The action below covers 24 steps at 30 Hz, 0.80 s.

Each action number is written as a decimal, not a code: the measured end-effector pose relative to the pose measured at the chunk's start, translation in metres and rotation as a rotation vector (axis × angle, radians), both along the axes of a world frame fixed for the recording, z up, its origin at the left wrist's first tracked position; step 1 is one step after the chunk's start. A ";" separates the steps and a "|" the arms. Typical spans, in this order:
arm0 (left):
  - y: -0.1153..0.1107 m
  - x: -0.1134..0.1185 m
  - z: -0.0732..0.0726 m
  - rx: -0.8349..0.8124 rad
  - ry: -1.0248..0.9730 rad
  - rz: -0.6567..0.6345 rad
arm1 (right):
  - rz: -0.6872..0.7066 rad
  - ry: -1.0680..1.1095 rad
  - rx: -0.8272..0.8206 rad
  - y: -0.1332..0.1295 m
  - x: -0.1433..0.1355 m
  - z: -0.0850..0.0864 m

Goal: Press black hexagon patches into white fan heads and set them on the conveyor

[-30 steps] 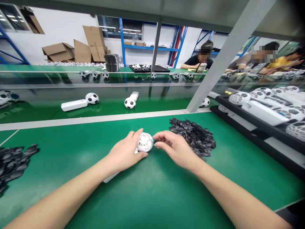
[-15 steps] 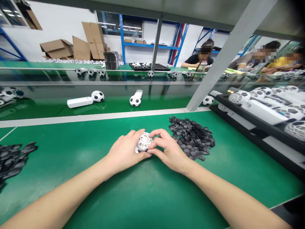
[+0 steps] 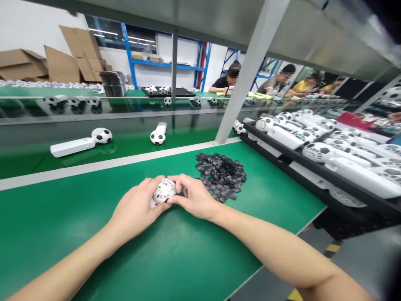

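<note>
Between my hands is a soccer-ball handheld fan (image 3: 164,190), its round white lattice head facing up and its handle mostly hidden. My left hand (image 3: 138,202) is wrapped round the head's left side, with the thumb along the near edge. From the right, my right hand (image 3: 192,196) holds the rim with thumb and curled fingers; whether a small piece is pinched there cannot be seen. Just beyond my right hand lies a pile of small black plastic pieces (image 3: 222,173) on the green table (image 3: 150,259).
Black trays (image 3: 294,156) of white soccer-ball fans are stacked at the right. Past the white strip, a finished-looking fan (image 3: 78,144) and another fan (image 3: 158,134) lie on the green belt. A grey post (image 3: 247,75) rises behind the pile. Several people sit across the line.
The view has swung to the right, showing more of the trays and the floor. Both hands still hold the fan; my right fingers have shifted on its rim.
</note>
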<state>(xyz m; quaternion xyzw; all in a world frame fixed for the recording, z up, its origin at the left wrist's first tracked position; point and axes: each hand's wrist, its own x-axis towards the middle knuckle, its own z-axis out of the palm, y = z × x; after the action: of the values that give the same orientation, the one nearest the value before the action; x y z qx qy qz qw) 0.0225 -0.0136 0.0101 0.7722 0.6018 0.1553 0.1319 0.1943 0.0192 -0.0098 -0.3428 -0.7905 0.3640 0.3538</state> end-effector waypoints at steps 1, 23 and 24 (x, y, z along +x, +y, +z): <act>0.001 0.000 0.000 0.001 -0.008 -0.001 | -0.007 -0.008 0.012 0.001 -0.001 0.000; 0.010 -0.017 0.002 0.017 0.060 -0.221 | -0.242 -0.984 0.399 0.035 0.031 0.017; 0.010 -0.017 0.002 0.017 0.057 -0.225 | -0.247 -0.975 0.400 0.037 0.033 0.017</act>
<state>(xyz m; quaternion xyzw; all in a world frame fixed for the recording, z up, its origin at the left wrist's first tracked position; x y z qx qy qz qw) 0.0055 -0.0035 0.0117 0.8400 0.5136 0.1226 0.1246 0.2272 0.0558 0.0072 -0.4882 -0.8707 -0.0392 0.0446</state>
